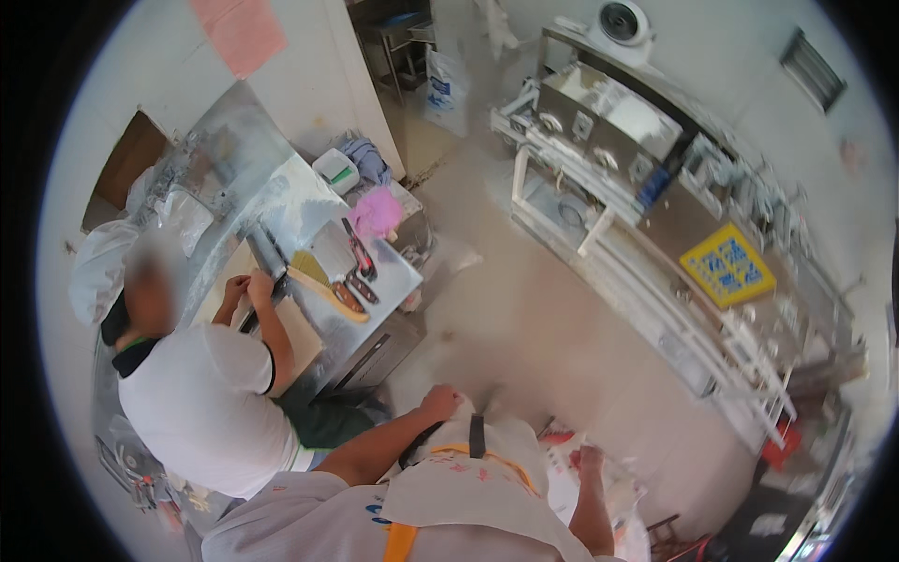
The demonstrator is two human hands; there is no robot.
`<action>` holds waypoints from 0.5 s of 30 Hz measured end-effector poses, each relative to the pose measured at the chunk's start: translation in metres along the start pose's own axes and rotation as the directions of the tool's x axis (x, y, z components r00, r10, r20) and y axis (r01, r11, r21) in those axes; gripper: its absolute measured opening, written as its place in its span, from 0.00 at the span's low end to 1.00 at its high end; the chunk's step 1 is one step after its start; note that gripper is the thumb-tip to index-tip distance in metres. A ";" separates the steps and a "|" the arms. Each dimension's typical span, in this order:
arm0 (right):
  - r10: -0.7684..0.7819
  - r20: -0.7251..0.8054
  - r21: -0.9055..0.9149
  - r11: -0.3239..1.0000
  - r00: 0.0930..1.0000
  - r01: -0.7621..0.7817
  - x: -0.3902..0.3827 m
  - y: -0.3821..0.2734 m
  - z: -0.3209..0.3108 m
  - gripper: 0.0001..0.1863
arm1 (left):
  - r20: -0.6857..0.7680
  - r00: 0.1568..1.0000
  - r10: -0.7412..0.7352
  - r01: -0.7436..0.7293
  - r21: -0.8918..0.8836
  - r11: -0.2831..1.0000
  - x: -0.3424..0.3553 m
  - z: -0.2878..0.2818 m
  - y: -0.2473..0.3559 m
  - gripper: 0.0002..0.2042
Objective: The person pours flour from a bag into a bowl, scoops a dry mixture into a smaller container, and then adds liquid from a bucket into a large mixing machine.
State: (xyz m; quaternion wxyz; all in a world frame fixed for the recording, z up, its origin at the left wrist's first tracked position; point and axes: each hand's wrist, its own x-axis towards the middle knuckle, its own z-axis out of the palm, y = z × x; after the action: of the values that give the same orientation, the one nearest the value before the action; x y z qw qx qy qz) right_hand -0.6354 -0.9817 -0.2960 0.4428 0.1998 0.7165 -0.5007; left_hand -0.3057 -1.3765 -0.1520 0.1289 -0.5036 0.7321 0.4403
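Observation:
My left hand [440, 401] is closed at the edge of my pale apron [482, 496], left of a dark strap, and seems to grip its cloth. My right hand [588, 457] is at the lower right, fingers curled at the top of crumpled white bags [623, 487]; what they hold is unclear. An orange strap crosses the apron.
A co-worker [201, 403] in white works at a steel table [393, 276] on the left, near knives, brushes, a pink cloth [375, 214] and containers. A long steel machine [613, 150] with a white frame runs along the right. A doorway [398, 70] is at the top.

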 end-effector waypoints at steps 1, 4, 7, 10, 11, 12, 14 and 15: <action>-0.105 0.081 -0.179 0.977 0.991 0.118 -0.002 -0.085 0.039 0.12 | -0.119 0.992 0.050 -0.040 0.084 0.996 0.016 -0.013 0.014 0.15; -0.330 0.078 -0.351 0.874 0.941 0.336 -0.005 -0.281 0.144 0.08 | -0.156 0.988 -0.005 0.009 0.020 1.000 0.093 -0.049 0.071 0.12; -0.444 0.326 -0.149 0.848 0.835 0.509 -0.011 -0.440 0.283 0.07 | -0.126 0.962 0.244 -0.212 0.225 0.951 0.225 -0.083 0.089 0.12; -0.422 0.333 -0.287 0.807 0.843 0.517 0.012 -0.499 0.350 0.08 | 0.015 0.983 0.182 -0.182 0.141 0.973 0.324 -0.136 0.120 0.17; -0.411 0.322 -0.360 0.780 0.853 0.512 0.018 -0.507 0.354 0.09 | 0.089 0.979 0.184 -0.195 0.140 0.971 0.344 -0.147 0.132 0.18; -0.360 0.329 -0.393 0.788 0.873 0.473 0.021 -0.519 0.361 0.12 | 0.071 0.983 0.171 -0.177 0.089 0.980 0.362 -0.161 0.146 0.19; -0.280 0.305 -0.468 0.789 0.910 0.399 0.025 -0.552 0.386 0.16 | 0.021 0.988 0.155 -0.155 0.024 0.988 0.410 -0.213 0.169 0.20; -0.239 0.289 -0.519 0.775 0.927 0.362 0.023 -0.573 0.410 0.17 | -0.043 0.994 0.102 -0.102 0.011 0.995 0.432 -0.235 0.168 0.18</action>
State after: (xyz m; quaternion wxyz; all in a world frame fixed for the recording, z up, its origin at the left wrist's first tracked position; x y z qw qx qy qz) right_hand -0.8872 -1.5915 -0.0491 0.4674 -0.1103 0.8045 -0.3494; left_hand -0.5874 -1.8103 -0.2020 0.0925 -0.4745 0.7615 0.4318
